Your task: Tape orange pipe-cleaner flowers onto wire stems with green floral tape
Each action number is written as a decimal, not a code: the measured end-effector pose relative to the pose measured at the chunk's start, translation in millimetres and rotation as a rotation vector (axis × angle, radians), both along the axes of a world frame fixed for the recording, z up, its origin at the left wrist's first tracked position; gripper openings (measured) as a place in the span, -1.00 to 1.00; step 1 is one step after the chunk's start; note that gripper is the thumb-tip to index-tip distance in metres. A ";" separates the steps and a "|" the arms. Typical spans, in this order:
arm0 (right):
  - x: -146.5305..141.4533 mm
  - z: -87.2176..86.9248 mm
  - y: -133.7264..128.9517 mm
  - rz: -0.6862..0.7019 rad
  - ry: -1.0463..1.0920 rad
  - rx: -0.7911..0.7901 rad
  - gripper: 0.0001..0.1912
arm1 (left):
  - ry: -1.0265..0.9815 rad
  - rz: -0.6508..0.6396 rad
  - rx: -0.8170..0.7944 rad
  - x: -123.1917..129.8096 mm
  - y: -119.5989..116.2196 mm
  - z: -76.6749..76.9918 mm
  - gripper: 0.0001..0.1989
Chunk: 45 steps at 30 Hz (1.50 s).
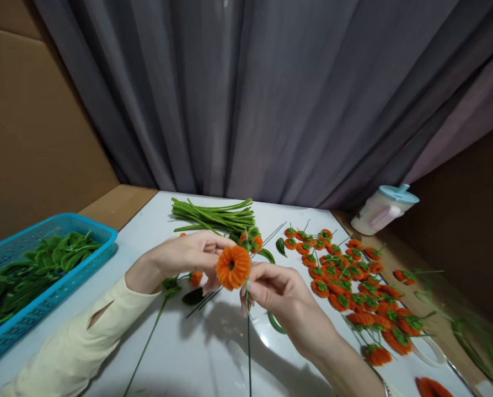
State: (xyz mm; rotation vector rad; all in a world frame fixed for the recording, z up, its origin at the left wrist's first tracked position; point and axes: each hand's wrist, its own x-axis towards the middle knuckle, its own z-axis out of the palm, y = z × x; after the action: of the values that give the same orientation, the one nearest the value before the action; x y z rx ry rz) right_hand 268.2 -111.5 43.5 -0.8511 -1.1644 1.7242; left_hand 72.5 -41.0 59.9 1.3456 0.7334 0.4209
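Note:
An orange pipe-cleaner flower [232,268] with a dark centre is held up over the white table, facing me. My left hand [191,255] has its fingers closed on it from the left, the fingertips partly hidden behind the petals. Just right of the bloom, my right hand [282,295] pinches the thin green stem [249,347], which hangs straight down. A smaller orange and green bloom [251,241] shows directly behind the flower. Below my left wrist, another stemmed piece [171,288] with green leaves and an orange head [196,278] lies on the table.
Many orange flower heads [333,270] cover the table's right side. Green pipe-cleaner stems [211,212] lie in a bundle at the back. A blue basket [110,237] of green leaves stands left. A lidded cup [382,209] is at back right, before a grey curtain [238,99].

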 end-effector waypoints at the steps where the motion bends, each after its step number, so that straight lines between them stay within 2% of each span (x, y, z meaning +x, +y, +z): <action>1: -0.3 -1.4 1.3 0.026 0.040 -0.010 -0.77 | -0.018 -0.010 0.010 1.5 0.7 -3.9 -0.73; 5: -2.8 -5.8 4.8 0.116 0.235 -0.043 -0.79 | -0.101 -0.046 0.049 5.1 1.6 -7.7 -0.82; 8: -6.2 -13.3 7.7 0.183 0.398 -0.071 -0.83 | -0.042 -0.101 0.065 3.4 4.2 -1.1 -0.75; 11: -9.3 -22.5 11.2 0.224 0.484 -0.133 -0.75 | -0.067 0.071 0.153 2.7 1.5 7.0 -0.62; 14: -10.8 -27.7 14.4 0.230 0.478 -0.175 -0.71 | -0.144 0.302 0.396 4.7 -12.5 14.8 -0.57; 17: -11.2 -30.2 16.2 0.231 0.465 -0.158 -0.69 | 0.052 0.364 0.531 6.3 -26.6 25.7 -0.62; 19: -11.9 -31.9 16.6 0.225 0.483 -0.158 -0.67 | 0.257 0.291 0.550 6.5 -25.2 36.4 -0.63; 21: -12.8 -33.8 16.4 0.226 0.511 -0.172 -0.69 | 0.385 0.160 0.590 7.1 -12.1 48.9 -0.62; 23: -13.8 -35.1 16.1 0.228 0.524 -0.183 -0.70 | 0.374 -0.071 0.619 9.7 7.7 61.0 -0.66; 25: -14.4 -35.7 16.2 0.225 0.507 -0.193 -0.68 | 0.331 -0.316 0.541 15.5 25.8 70.4 -0.69; 27: -14.4 -36.0 16.9 0.220 0.488 -0.202 -0.67 | 0.340 -0.460 0.493 24.2 35.9 75.7 -0.74; 29: -13.3 -36.7 17.9 0.224 0.484 -0.204 -0.66 | 0.391 -0.531 0.485 33.6 37.9 76.4 -0.79; 31: -11.0 -37.4 19.1 0.227 0.489 -0.202 -0.65 | 0.419 -0.553 0.468 40.8 35.8 73.3 -0.80; 34: -5.1 -35.8 20.0 0.197 0.439 -0.201 -0.65 | 0.395 -0.500 0.460 45.0 33.7 64.9 -0.80; 39: 7.3 -28.0 15.6 0.006 0.227 -0.131 -0.76 | 0.393 -0.436 0.464 47.9 36.6 52.1 -0.74; 45: 16.1 -29.4 10.2 -0.145 0.155 -0.193 -0.76 | 0.434 -0.411 0.423 61.2 42.0 40.3 -0.75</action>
State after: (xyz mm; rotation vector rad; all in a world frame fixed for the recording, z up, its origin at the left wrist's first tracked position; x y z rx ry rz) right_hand 284.3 -101.3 14.1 -0.8775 -0.8243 1.7675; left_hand 133.7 1.1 100.2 1.9740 0.7159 -0.0585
